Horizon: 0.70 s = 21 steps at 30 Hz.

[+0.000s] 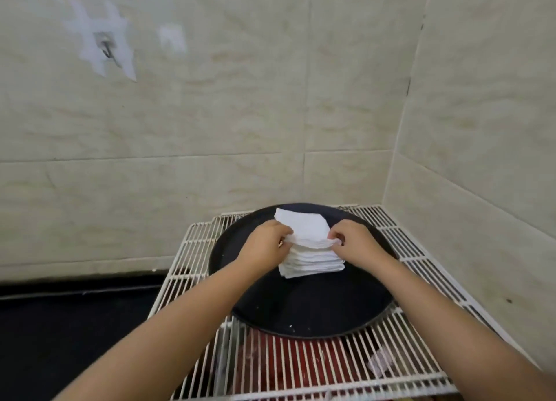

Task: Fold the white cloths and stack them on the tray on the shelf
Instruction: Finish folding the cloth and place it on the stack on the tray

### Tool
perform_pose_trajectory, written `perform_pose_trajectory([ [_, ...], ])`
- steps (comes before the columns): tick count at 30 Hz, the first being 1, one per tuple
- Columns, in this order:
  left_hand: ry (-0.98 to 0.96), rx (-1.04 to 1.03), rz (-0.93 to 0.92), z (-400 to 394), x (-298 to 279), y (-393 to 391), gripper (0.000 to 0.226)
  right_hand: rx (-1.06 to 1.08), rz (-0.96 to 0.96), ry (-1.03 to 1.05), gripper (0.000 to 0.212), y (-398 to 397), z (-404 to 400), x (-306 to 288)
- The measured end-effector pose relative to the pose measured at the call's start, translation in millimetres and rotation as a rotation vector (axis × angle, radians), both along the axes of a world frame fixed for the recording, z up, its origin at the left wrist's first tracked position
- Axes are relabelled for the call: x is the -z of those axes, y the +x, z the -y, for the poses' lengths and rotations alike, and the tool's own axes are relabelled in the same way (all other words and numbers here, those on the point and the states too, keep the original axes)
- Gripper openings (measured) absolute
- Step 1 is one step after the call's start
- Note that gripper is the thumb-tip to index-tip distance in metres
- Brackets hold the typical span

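Item: your stack of folded white cloths stood on the round, dark, shallow tray, toward the tray's far half, with a bare stretch of dark surface on the side nearest you. Item: the tray lay flat on the white wire-grid shelf, set into the corner where two walls of pale, marbled tiles met. Item: the top white cloth lay on the stack slightly askew, its far corners jutting past the layers below. Item: your left hand was at the stack's left edge, fingers curled, pinching the near-left edge of that top cloth. Item: your right hand was at the stack's right edge, fingers likewise curled, pinching the cloth's near-right edge; a fold of fabric stretched between your two hands along the front of the stack. The stack therefore sat directly between your hands, with both forearms reaching in from the near side and crossing the tray's rim. Item: a few small white specks lay on the tray near its front rim. Item: beneath the shelf's wires, something red showed through, too obscured to identify. Item: on the left wall, a small metal hook was fixed among white patches. Item: a dark surface lay to the left of the shelf, lower down.
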<state>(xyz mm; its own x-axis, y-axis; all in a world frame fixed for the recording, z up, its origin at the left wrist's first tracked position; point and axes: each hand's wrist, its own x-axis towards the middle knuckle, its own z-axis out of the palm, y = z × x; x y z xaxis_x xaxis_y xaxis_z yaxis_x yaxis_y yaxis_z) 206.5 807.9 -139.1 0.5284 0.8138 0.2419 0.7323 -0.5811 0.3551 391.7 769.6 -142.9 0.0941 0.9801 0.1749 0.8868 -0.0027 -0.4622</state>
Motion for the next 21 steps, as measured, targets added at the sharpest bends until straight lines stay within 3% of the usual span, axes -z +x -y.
perform_pose_trajectory([
  [5, 0.074, -0.002, 0.002, 9, -7, 4, 0.033, -0.047, -0.015, 0.061, 0.019, 7, 2, 0],
  [13, -0.032, -0.068, -0.255, 21, -8, -1, 0.045, -0.042, 0.118, -0.099, 0.032, 0, 23, -6],
  [21, 0.075, -0.260, -0.313, 46, -30, -113, 0.039, -0.114, 0.247, 0.042, 0.036, -105, 46, -65],
])
